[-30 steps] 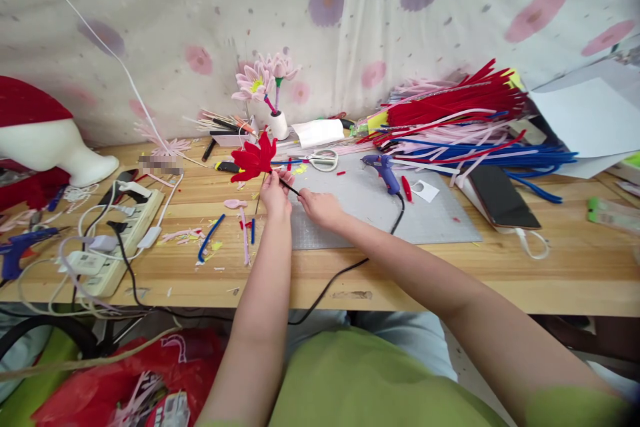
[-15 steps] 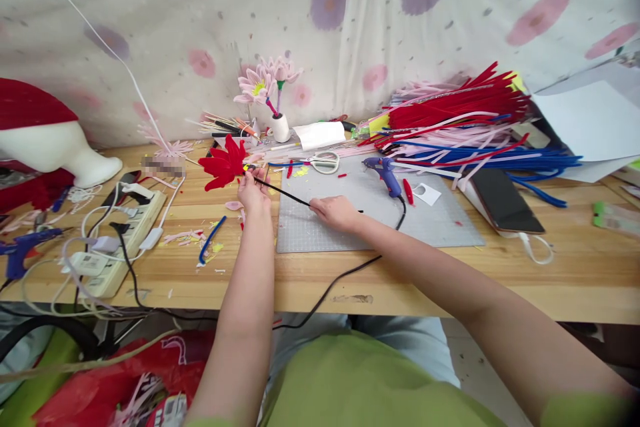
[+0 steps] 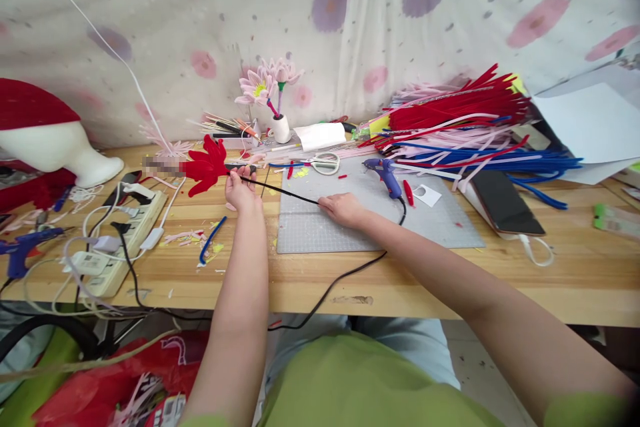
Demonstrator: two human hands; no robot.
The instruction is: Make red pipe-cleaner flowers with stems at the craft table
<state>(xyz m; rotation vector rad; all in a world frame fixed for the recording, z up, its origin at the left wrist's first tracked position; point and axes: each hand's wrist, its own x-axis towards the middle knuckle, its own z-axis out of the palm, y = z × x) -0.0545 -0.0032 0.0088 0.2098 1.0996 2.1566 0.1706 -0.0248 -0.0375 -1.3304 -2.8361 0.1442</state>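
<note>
Power strip: a white power strip (image 3: 123,230) with plugs and tangled cords lies on the wooden table (image 3: 450,273) at 9 o'clock from the left hand, well apart from it.

Red flower: the red flower (image 3: 207,165) is made of fuzzy petals and is raised just over the table's back part, at 10 o'clock from the left hand, touching its fingertips. The petals fan out toward 9 o'clock.

Left hand: the left hand (image 3: 241,189) is closed in a pinch on the stem just behind the flower head, fingers curled, thumb pressed to them.

Black stem: the black stem (image 3: 280,191) is thin and straight. Its long axis runs from the flower at 10 o'clock down to 4 o'clock, with its near half crossing the corner of the grey cutting mat (image 3: 440,227).

Right hand: the right hand (image 3: 344,208) rests on the mat, fingers folded loosely, pinching the stem's lower end at its fingertips.

Scissors: white-handled scissors (image 3: 323,161) lie at 12 o'clock from the right hand, near it.

Glue gun: a blue glue gun (image 3: 384,173) lies on the mat at 2 o'clock from the right hand, its black cord trailing off the table edge.

Pipe cleaners: a heap of red, pink and blue pipe cleaners (image 3: 465,127) lies beyond it at 2 o'clock.
</note>
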